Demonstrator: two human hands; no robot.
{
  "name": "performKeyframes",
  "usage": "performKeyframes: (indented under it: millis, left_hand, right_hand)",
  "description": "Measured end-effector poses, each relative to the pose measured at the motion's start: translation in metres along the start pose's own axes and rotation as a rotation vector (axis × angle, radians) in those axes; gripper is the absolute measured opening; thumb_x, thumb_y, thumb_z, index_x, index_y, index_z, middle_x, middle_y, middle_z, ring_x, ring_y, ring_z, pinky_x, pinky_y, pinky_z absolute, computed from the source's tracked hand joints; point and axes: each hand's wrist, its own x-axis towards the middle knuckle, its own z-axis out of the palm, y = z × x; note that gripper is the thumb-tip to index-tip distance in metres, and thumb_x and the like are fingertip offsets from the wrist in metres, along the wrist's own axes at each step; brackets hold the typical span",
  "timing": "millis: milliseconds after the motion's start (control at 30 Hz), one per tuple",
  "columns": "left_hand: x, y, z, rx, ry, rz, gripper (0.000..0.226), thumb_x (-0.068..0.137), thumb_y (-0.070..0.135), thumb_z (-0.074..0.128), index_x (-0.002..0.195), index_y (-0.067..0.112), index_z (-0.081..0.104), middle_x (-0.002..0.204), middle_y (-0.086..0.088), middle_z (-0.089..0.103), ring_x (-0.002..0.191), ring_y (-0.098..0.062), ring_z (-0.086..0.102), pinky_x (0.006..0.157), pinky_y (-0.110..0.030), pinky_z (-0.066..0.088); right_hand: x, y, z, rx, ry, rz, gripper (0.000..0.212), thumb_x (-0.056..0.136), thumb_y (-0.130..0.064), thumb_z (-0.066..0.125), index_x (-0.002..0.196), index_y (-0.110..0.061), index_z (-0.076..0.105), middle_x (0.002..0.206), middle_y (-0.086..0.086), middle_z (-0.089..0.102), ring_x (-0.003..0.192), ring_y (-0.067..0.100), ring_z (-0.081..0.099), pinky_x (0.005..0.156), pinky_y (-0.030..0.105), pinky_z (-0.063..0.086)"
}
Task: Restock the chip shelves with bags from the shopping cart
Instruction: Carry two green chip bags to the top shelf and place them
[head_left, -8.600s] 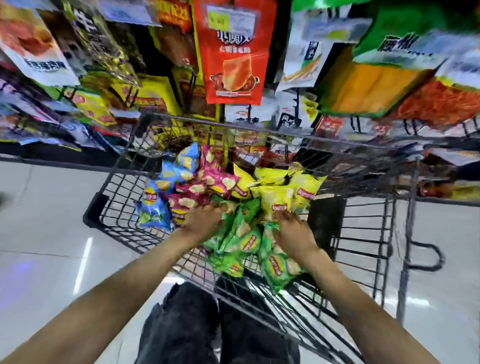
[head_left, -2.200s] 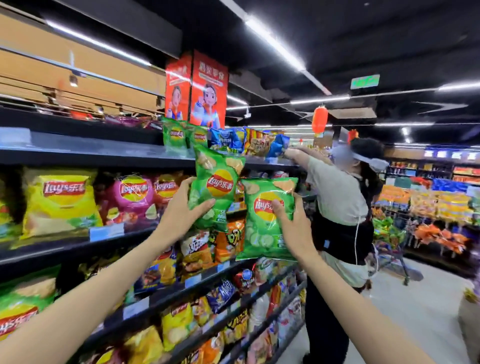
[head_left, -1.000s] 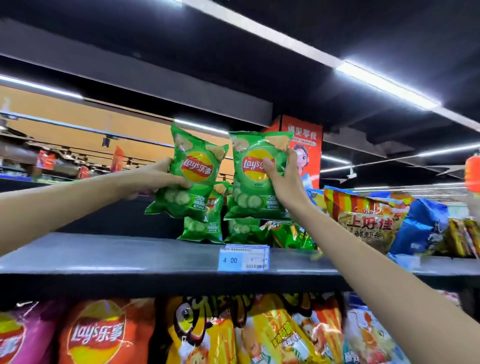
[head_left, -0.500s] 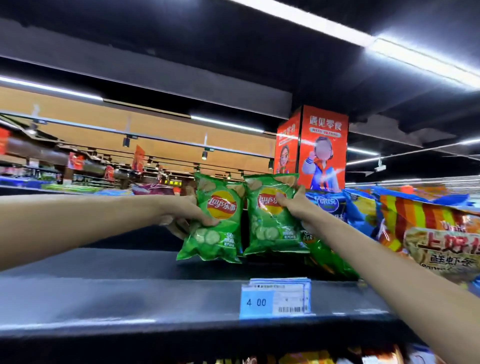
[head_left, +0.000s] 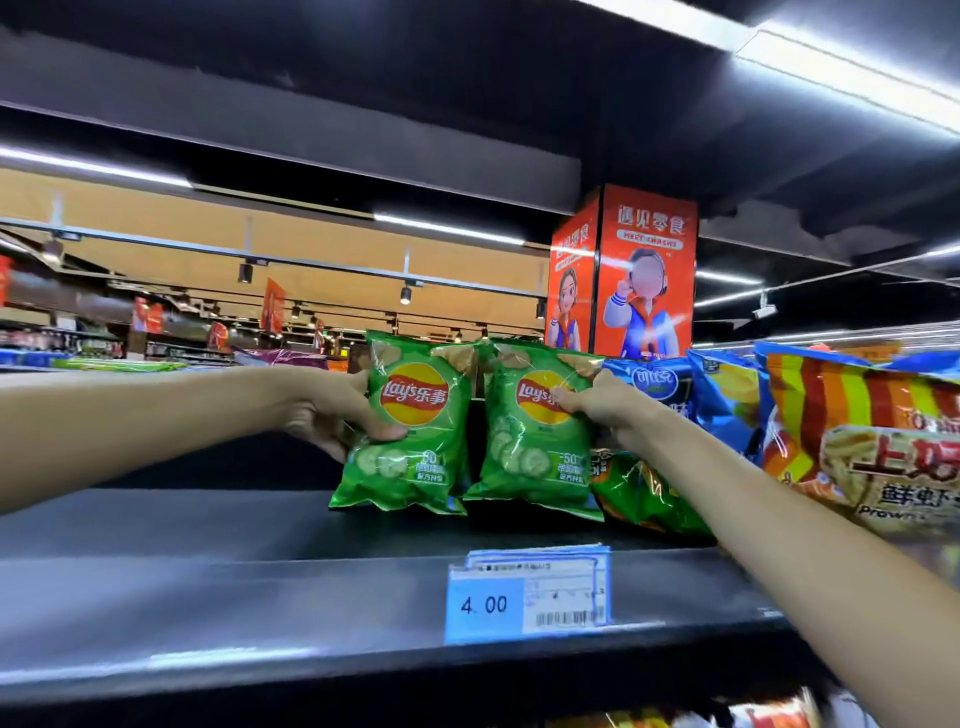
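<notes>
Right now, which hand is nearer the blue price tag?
Right. The right hand grips a green Lay's bag above the blue price tag; the left hand sits farther left.

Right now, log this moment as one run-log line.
phase: placing | left hand: grips left green bag | right hand: pinches right green bag | bags: upright on top shelf | released: no

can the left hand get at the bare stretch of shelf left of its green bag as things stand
Probably yes. The left hand grips the left green bag, and the shelf beside and beneath it shows nothing standing on it. The left arm already reaches across that stretch.
</notes>
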Motion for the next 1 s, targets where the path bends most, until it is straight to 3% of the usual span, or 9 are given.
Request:
performKeyframes:
  millis: [67, 167, 300, 433, 500, 667, 767, 900, 1000]
  left_hand:
    - [-0.001, 0.001, -0.001, -0.028, 0.015, 0.008, 0.068, 0.071, -0.004, 0.078, 0.126, 0.023, 0.049, 0.121, -0.018, 0.065, 0.106, -0.039, 0.065, 0.078, -0.058, 0.057]
    - [-0.001, 0.000, 0.005, -0.003, 0.005, -0.001, 0.071, 0.070, -0.002, 0.080, 0.127, 0.024, 0.045, 0.121, -0.016, 0.064, 0.106, -0.038, 0.065, 0.080, -0.056, 0.058]
    - [0.004, -0.005, 0.011, 0.029, 0.015, -0.001, 0.073, 0.068, 0.007, 0.085, 0.127, 0.023, 0.045, 0.117, -0.013, 0.069, 0.103, -0.034, 0.069, 0.086, -0.056, 0.056]
    - [0.004, -0.006, 0.018, 0.023, 0.055, 0.015, 0.067, 0.074, 0.014, 0.083, 0.127, 0.023, 0.042, 0.117, -0.012, 0.067, 0.101, -0.029, 0.069, 0.085, -0.051, 0.057]
    - [0.002, -0.004, 0.022, 0.108, 0.074, 0.027, 0.062, 0.079, 0.021, 0.081, 0.125, 0.023, 0.040, 0.113, -0.009, 0.065, 0.096, -0.024, 0.068, 0.081, -0.044, 0.059]
    - [-0.012, 0.001, 0.023, 0.445, 0.098, 0.039, 0.053, 0.084, 0.049, 0.071, 0.125, 0.021, 0.052, 0.116, -0.004, 0.066, 0.105, -0.020, 0.064, 0.089, -0.037, 0.055]
    - [-0.019, 0.000, 0.025, 0.579, 0.116, 0.033, 0.058, 0.083, 0.064, 0.062, 0.118, 0.019, 0.058, 0.110, -0.005, 0.067, 0.098, -0.020, 0.065, 0.076, -0.029, 0.054]
    - [-0.031, 0.003, 0.028, 0.729, 0.167, 0.036, 0.072, 0.076, 0.075, 0.059, 0.109, 0.011, 0.063, 0.080, -0.005, 0.060, 0.067, -0.017, 0.056, 0.053, -0.021, 0.047]
    - [-0.054, 0.011, 0.027, 0.877, 0.229, 0.000, 0.057, 0.084, 0.064, 0.061, 0.085, 0.007, 0.059, 0.061, -0.003, 0.051, 0.049, -0.014, 0.045, 0.045, -0.020, 0.039]
  right_hand:
    - [0.003, 0.001, 0.002, -0.007, -0.015, -0.010, 0.055, 0.094, -0.016, 0.066, 0.139, -0.012, 0.034, 0.126, 0.014, 0.057, 0.081, 0.018, 0.060, 0.053, 0.031, 0.053]
    - [0.008, 0.004, 0.010, -0.079, -0.030, -0.015, 0.069, 0.090, -0.022, 0.072, 0.145, -0.011, 0.030, 0.131, 0.016, 0.056, 0.105, 0.028, 0.063, 0.074, 0.040, 0.057]
    - [0.006, 0.007, 0.015, -0.135, -0.013, -0.095, 0.077, 0.088, -0.028, 0.074, 0.145, -0.008, 0.027, 0.134, 0.015, 0.052, 0.113, 0.028, 0.058, 0.078, 0.034, 0.053]
    - [0.000, 0.006, 0.013, -0.092, -0.027, -0.115, 0.073, 0.087, -0.025, 0.075, 0.141, -0.007, 0.029, 0.125, 0.012, 0.054, 0.091, 0.019, 0.063, 0.059, 0.026, 0.052]
    - [0.000, 0.006, 0.011, -0.123, 0.009, -0.122, 0.073, 0.086, -0.024, 0.076, 0.138, -0.005, 0.030, 0.123, 0.013, 0.056, 0.087, 0.017, 0.063, 0.059, 0.027, 0.052]
    - [-0.011, 0.000, 0.007, -0.250, 0.115, -0.183, 0.080, 0.078, -0.025, 0.082, 0.135, -0.001, 0.032, 0.131, 0.019, 0.048, 0.114, 0.031, 0.056, 0.095, 0.048, 0.053]
    - [-0.023, -0.009, 0.004, -0.413, 0.215, -0.287, 0.096, 0.076, -0.030, 0.084, 0.146, -0.003, 0.022, 0.142, 0.021, 0.033, 0.131, 0.038, 0.038, 0.110, 0.050, 0.037]
    - [-0.043, -0.021, 0.007, -0.624, 0.230, -0.466, 0.071, 0.084, -0.028, 0.073, 0.141, -0.010, 0.034, 0.141, 0.016, 0.037, 0.131, 0.035, 0.037, 0.104, 0.045, 0.037]
    - [-0.065, -0.030, 0.013, -0.735, 0.162, -0.557, 0.054, 0.086, -0.031, 0.068, 0.132, -0.011, 0.046, 0.135, 0.013, 0.045, 0.127, 0.031, 0.042, 0.103, 0.042, 0.039]
